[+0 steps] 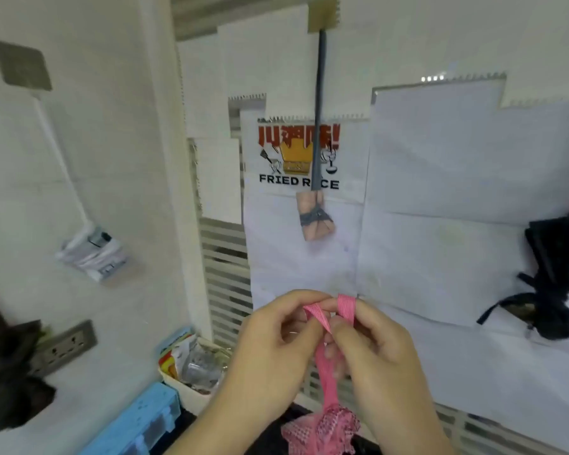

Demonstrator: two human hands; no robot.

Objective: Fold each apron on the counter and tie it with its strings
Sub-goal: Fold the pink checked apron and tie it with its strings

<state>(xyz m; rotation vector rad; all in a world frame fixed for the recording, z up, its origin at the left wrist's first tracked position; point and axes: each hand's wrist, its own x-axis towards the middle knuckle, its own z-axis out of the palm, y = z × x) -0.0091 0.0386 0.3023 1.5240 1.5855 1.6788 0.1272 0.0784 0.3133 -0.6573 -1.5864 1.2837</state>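
Nearest the camera, just below the grip, the bunched pink apron (321, 430) hangs or rests as a frilly, checked bundle at the bottom edge of view; whether it touches the counter cannot be told. From it a pink strap (326, 376) rises straight into the two hands. The left hand (270, 343) pinches one loop of the ribbon between thumb and fingertips, and the right hand (372, 346) pinches a second loop just beside it, both hands closed on the strap.

The fabric looks light and soft, so the bundle should slump if slack is given. The woven ribbon looks flat and fairly grippy; it is best held close to the crossing so the loops keep their shape while the bow is drawn tight.

Beyond the grip and higher, a small tied bundle (316, 221) dangles from a dark strap against the papered wall (440, 192). To the right of the grip, a black apron (552, 284) hangs.
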